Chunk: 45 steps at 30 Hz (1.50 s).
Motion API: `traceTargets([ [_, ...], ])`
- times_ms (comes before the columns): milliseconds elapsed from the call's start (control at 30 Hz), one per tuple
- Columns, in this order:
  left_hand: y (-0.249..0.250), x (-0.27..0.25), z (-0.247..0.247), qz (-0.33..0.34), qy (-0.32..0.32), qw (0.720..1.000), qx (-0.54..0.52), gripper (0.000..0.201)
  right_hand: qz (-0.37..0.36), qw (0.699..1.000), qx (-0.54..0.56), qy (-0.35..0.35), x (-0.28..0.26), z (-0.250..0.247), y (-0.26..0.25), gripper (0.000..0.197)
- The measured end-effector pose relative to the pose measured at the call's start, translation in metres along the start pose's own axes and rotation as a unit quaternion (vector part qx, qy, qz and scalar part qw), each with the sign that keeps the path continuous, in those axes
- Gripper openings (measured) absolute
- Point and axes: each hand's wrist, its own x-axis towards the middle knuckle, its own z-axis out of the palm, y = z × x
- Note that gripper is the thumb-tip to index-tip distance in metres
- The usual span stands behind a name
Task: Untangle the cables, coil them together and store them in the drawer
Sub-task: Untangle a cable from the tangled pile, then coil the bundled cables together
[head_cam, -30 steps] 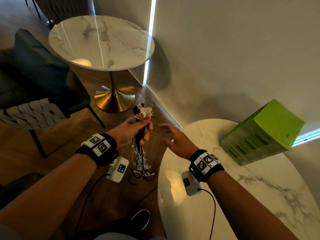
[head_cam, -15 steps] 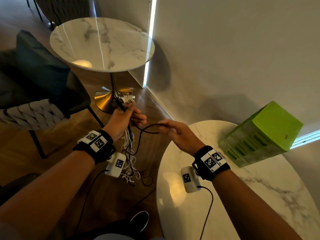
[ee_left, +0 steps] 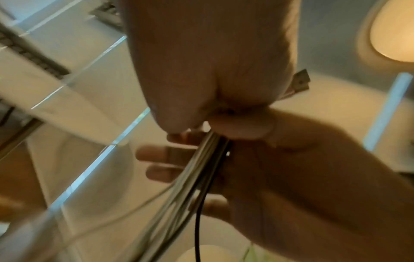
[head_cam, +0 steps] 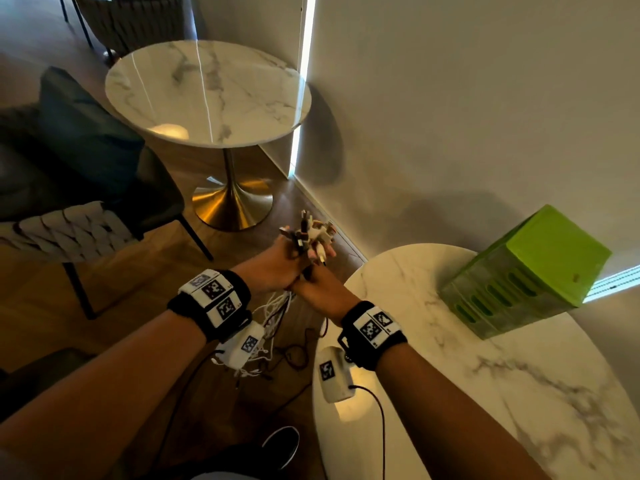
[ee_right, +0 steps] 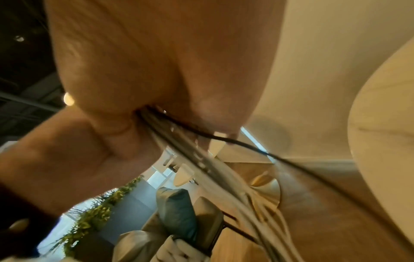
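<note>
Now the right hand, apart a moment ago, wraps the bunch of white and black cables just under the left hand's fist; gathering seems finished, green plastic drawer unit waits on the table

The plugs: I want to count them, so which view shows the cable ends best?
The head view. The plugs fan out above the left hand, though too blurred to count. The left wrist view shows one connector past that hand; the right wrist view shows only the cables, no plugs.
</note>
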Motion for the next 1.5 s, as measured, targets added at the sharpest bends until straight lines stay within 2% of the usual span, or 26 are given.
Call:
traceTargets([
  [33, 0.002, 0.000, -0.004, 0.026, -0.009, 0.999, 0.028, 0.017, -0.008, 0.999, 0.023, 0.028, -0.002, 0.004, -0.002, 0.031],
  [100, 0.018, -0.003, -0.014, 0.016, -0.054, 0.998, 0.013, 0.015, -0.001, 0.993, 0.088, 0.073, -0.008, 0.006, -0.005, 0.024],
  [200, 0.029, -0.007, -0.022, -0.051, -0.128, 0.986, -0.093, 0.035, 0.023, 0.988, 0.153, 0.017, -0.017, 0.006, -0.013, 0.016],
  [267, 0.029, -0.008, -0.019, -0.079, -0.159, 0.975, -0.135, 0.034, 0.048, 0.985, 0.158, -0.042, -0.021, 0.009, -0.015, 0.016],
  [367, 0.032, -0.001, -0.006, -0.078, -0.100, 0.989, -0.078, 0.010, 0.060, 0.991, 0.117, -0.011, -0.016, 0.005, -0.007, 0.024],
  [400, 0.034, 0.002, -0.003, -0.059, -0.081, 0.992, -0.077, 0.013, 0.055, 0.992, 0.116, 0.015, -0.016, 0.001, -0.007, 0.020],
  [467, 0.032, 0.005, 0.001, -0.035, -0.080, 0.984, -0.153, 0.030, 0.070, 0.977, 0.189, 0.074, -0.019, -0.007, -0.012, 0.016],
  [533, 0.017, 0.003, 0.003, -0.039, -0.119, 0.963, -0.240, 0.067, 0.072, 0.952, 0.273, 0.121, -0.027, -0.017, -0.018, 0.019],
  [600, -0.002, 0.000, 0.017, -0.064, -0.174, 0.956, -0.226, 0.083, 0.072, 0.926, 0.344, 0.139, -0.036, -0.028, -0.023, 0.017],
  [667, -0.019, -0.001, 0.040, -0.086, -0.235, 0.962, -0.109, 0.062, 0.065, 0.910, 0.386, 0.134, -0.044, -0.037, -0.032, 0.026],
  [733, -0.031, -0.001, 0.061, -0.078, -0.229, 0.970, -0.016, 0.035, 0.069, 0.899, 0.413, 0.126, -0.050, -0.040, -0.045, 0.034],
  [800, -0.035, 0.005, 0.060, -0.028, -0.135, 0.990, 0.019, 0.016, 0.061, 0.887, 0.436, 0.136, -0.054, -0.040, -0.052, 0.036],
  [867, -0.036, 0.017, 0.042, 0.070, 0.051, 0.993, 0.081, 0.010, 0.025, 0.889, 0.431, 0.151, -0.056, -0.040, -0.058, 0.039],
  [933, -0.038, 0.034, 0.030, 0.121, 0.269, 0.942, 0.158, 0.018, -0.026, 0.896, 0.414, 0.158, -0.056, -0.037, -0.061, 0.043],
  [1000, -0.043, 0.047, 0.031, 0.064, 0.376, 0.918, 0.106, 0.020, -0.062, 0.891, 0.419, 0.166, -0.054, -0.034, -0.065, 0.035],
  [1033, -0.043, 0.047, 0.038, 0.028, 0.356, 0.933, 0.043, 0.017, -0.073, 0.886, 0.423, 0.175, -0.053, -0.035, -0.068, 0.032],
  [1067, -0.045, 0.046, 0.046, 0.001, 0.285, 0.958, -0.026, 0.015, -0.076, 0.882, 0.425, 0.188, -0.052, -0.038, -0.070, 0.032],
  [1133, -0.047, 0.038, 0.051, -0.025, 0.074, 0.996, -0.042, 0.026, -0.058, 0.877, 0.426, 0.216, -0.053, -0.051, -0.075, 0.035],
  [1167, -0.044, 0.031, 0.049, -0.053, -0.039, 0.998, -0.016, 0.039, -0.044, 0.876, 0.425, 0.225, -0.055, -0.059, -0.075, 0.036],
  [1200, -0.045, 0.027, 0.046, -0.082, -0.143, 0.986, 0.007, 0.049, -0.031, 0.877, 0.422, 0.228, -0.059, -0.066, -0.073, 0.037],
  [1267, -0.054, 0.021, 0.032, -0.113, -0.301, 0.945, 0.062, 0.047, -0.011, 0.884, 0.410, 0.223, -0.067, -0.077, -0.072, 0.036],
  [1300, -0.058, 0.020, 0.022, -0.119, -0.343, 0.925, 0.109, 0.042, -0.002, 0.888, 0.403, 0.220, -0.071, -0.081, -0.070, 0.036],
  [1333, -0.066, 0.021, 0.010, -0.120, -0.341, 0.916, 0.173, 0.038, 0.008, 0.892, 0.396, 0.216, -0.075, -0.082, -0.067, 0.036],
  [1367, -0.071, 0.021, -0.004, -0.108, -0.290, 0.918, 0.246, 0.034, 0.016, 0.897, 0.388, 0.211, -0.079, -0.082, -0.065, 0.036],
  [1433, -0.078, 0.027, -0.028, -0.055, -0.094, 0.932, 0.345, 0.028, 0.028, 0.907, 0.369, 0.203, -0.087, -0.078, -0.059, 0.037],
  [1500, -0.076, 0.032, -0.039, 0.012, 0.078, 0.929, 0.361, 0.032, 0.036, 0.909, 0.362, 0.205, -0.091, -0.070, -0.056, 0.037],
])
